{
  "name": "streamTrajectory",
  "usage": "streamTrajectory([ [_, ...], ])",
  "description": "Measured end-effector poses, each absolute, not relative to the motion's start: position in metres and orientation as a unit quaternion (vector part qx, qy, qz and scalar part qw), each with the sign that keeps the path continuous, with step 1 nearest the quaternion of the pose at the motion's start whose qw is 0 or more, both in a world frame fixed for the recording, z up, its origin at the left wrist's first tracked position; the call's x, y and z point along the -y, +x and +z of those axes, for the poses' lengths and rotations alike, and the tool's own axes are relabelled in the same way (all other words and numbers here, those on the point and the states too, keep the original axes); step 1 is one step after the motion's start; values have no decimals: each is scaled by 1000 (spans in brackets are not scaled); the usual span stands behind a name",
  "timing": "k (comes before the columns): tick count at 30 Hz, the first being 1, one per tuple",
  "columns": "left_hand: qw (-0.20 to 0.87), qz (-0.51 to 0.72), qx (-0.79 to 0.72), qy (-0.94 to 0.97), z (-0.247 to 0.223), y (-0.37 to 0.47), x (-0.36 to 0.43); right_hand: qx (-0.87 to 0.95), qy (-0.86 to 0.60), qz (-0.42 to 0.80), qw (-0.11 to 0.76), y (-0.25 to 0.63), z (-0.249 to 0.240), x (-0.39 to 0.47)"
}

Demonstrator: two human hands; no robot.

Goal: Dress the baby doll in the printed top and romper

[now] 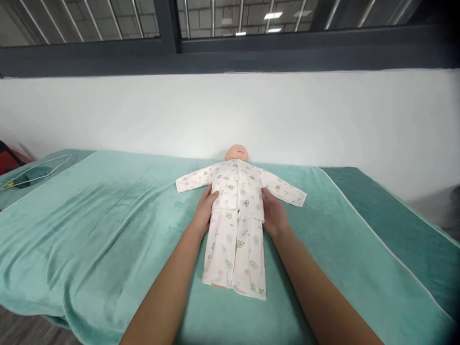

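Observation:
A baby doll [237, 152] lies on its back, its head near the wall. It wears a white printed shirt [230, 184] with long sleeves spread to both sides, and matching white trousers [233, 249] whose legs point toward me. The shirt's hem overlaps the waist of the trousers. My left hand [205, 208] grips the doll's side at the waist, thumb on the shirt. On the opposite side my right hand [273, 212] holds the torso, its fingers partly hidden beneath. The doll's hands and feet are covered by the clothing.
A green plush blanket [118, 230] with folds on its left covers the bed. Darker green cloth [402, 215] shows at the right. A white wall [143, 115] and a barred window [237, 24] stand behind. A red and black item [9, 158] sits at far left beside a white cord [39, 175].

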State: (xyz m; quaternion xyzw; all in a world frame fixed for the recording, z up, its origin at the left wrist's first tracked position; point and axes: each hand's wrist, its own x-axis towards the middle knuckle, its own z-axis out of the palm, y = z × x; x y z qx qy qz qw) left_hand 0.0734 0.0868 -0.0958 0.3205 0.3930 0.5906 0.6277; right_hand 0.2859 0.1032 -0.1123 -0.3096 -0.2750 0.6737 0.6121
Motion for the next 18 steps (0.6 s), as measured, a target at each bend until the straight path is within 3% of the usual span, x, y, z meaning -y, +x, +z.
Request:
streamTrajectory([
  [6, 536, 555, -467, 433, -103, 65, -72, 218, -300, 667, 647, 321, -108, -130],
  [18, 594, 554, -415, 410, -105, 62, -69, 201, -280, 668, 660, 323, -106, -128],
])
